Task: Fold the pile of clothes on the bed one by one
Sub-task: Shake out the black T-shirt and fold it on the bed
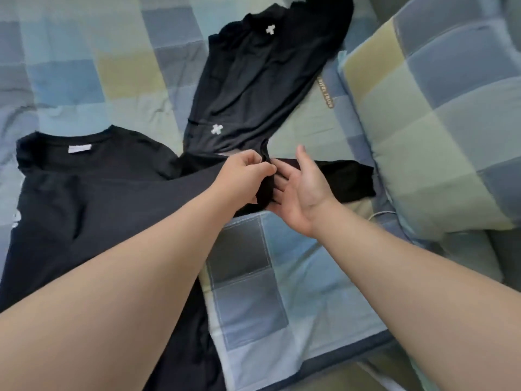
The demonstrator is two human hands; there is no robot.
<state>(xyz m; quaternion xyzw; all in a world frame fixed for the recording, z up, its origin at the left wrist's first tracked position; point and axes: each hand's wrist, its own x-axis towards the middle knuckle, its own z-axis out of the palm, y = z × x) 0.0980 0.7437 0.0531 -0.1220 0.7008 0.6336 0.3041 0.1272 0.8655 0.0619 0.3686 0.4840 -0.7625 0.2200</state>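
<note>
A black T-shirt (84, 198) with a white neck label lies spread flat on the bed at the left. Its right sleeve (344, 176) stretches out toward the pillow. My left hand (245, 176) pinches a fold of that sleeve's fabric near the middle of the bed. Right beside it, my right hand (304, 187) is held palm up with straight fingers touching the same fabric from the right. A second black garment (259, 80) with white cross marks lies crumpled farther back.
The bed (282, 277) is covered with a blue, grey and yellow checked sheet. A matching checked pillow (439, 117) lies at the right. A small brown tag (325, 94) sits on the sheet near the pillow.
</note>
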